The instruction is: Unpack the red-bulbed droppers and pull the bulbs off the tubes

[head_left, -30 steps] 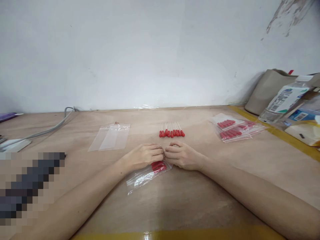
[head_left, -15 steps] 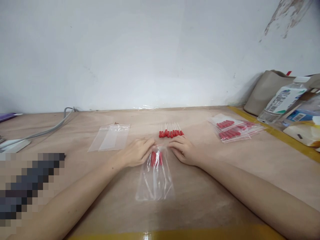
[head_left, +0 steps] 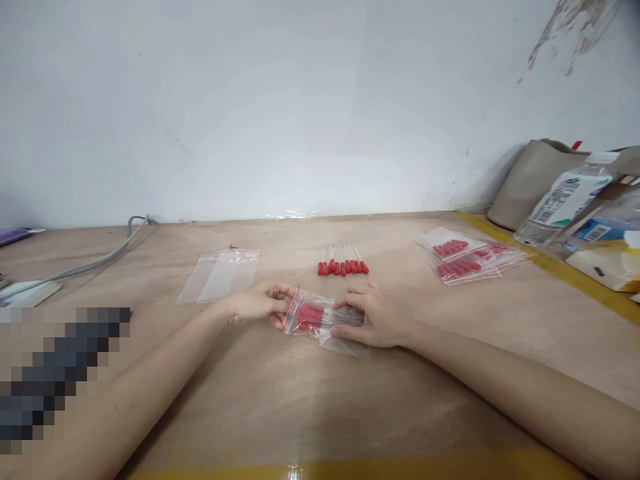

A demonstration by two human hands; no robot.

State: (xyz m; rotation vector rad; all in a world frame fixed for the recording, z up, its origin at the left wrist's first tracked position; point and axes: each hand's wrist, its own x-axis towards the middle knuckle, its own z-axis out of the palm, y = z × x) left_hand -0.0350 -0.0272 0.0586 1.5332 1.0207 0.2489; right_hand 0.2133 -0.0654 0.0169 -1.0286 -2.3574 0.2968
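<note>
A clear zip bag (head_left: 325,337) lies sideways between my hands, with several red-bulbed droppers (head_left: 311,316) inside, bulbs toward the zip end. My left hand (head_left: 265,303) pinches the zip edge between thumb and fingers. Around the other end of the bag, my right hand (head_left: 383,317) curls its fingers and thumb over the clear stems. Just beyond the hands, a row of loose droppers (head_left: 343,267) rests with red bulbs toward me and thin clear stems pointing to the wall. Flat zip bags (head_left: 220,277) with nothing visible in them lie beyond my left forearm.
Filled zip bags (head_left: 463,260) are piled at the right. Past the yellow tape (head_left: 565,267) stand a tilted plastic bottle (head_left: 570,200), a beige container (head_left: 520,187) and packets. A grey cable (head_left: 100,257) runs along the left; a pixelated patch covers the lower left.
The filled bag has turned from lengthwise to sideways, its zip end now at the left. My left hand has shifted left with that edge; my right hand has come onto the other end.
</note>
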